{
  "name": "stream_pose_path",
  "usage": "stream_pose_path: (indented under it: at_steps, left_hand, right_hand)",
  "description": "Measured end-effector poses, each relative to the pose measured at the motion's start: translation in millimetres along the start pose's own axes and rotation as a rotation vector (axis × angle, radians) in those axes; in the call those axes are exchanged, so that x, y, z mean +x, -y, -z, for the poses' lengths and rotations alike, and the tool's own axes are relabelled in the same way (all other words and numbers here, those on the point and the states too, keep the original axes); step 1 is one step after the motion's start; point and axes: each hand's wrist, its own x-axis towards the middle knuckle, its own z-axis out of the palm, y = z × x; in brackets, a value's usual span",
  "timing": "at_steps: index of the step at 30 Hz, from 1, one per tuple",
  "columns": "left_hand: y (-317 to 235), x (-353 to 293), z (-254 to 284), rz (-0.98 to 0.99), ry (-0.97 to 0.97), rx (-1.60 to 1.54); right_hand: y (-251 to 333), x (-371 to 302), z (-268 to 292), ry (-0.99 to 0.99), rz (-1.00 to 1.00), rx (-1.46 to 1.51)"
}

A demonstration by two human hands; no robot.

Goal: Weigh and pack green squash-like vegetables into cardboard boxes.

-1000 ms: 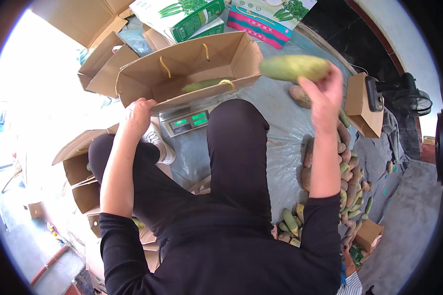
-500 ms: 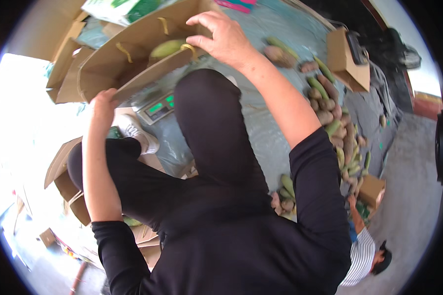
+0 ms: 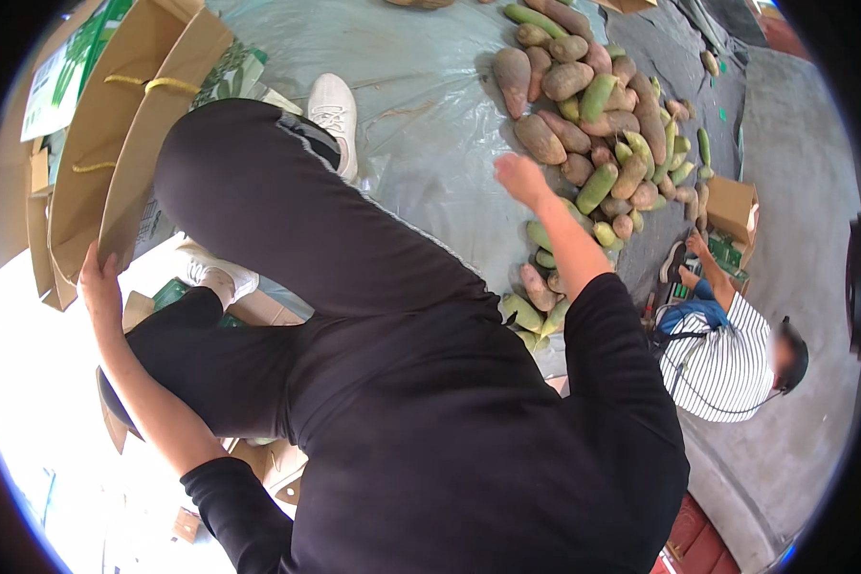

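Over on the far left there's a brown paper bag (image 3: 86,182) with yellow cord handles, lying tipped so its open mouth is facing up and away, and some flattened cardboard is sitting just beside it. The left hand (image 3: 100,285) is gripping the bag's lower edge, fingers curled over the rim and pressed together, so it's pinching the paper and not spread out at all. The forearm is running down from there toward the bottom of the frame.

Moving toward the middle, the person's black trousers are filling most of the view, with 1 knee bent up high. A white sneaker (image 3: 335,115) is resting on the pale blue-grey plastic sheet (image 3: 430,86) that's covering the ground.

Further right, the right hand (image 3: 521,179) is reaching out over the sheet with nothing in it. The fingers are looking loosely open and relaxed, though it's a bit blurry, so I can't tell exactly how far they're spread. It's hovering just beside the near edge of a big pile of gourds (image 3: 598,115), long green and brownish ones heaped together on the sheet, with a few more trailing down along the forearm. The hand isn't touching any of them as far as I can see.

At the right edge, another person in a striped shirt (image 3: 722,359) is crouching on the grey floor, next to a small open cardboard box (image 3: 732,206) near the pile.
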Motion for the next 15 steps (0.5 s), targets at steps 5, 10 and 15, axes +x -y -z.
stream_pose_path:
  at_steps: [5, 10, 15]
  left_hand:
    - [-9.4, 1.0, 2.8, 0.047, 0.019, 0.081]
    - [12.4, 4.2, -6.0, 0.054, -0.019, 0.108]
    - [27.5, 6.9, -12.0, -0.016, -0.099, 0.134]
  right_hand:
    - [-92.5, -92.3, -79.6, 0.254, -0.435, 0.064]
    - [-114.0, -147.2, -92.6, 0.293, -0.629, 0.102]
    - [-127.4, -149.1, -81.8, 0.265, -0.705, 0.020]
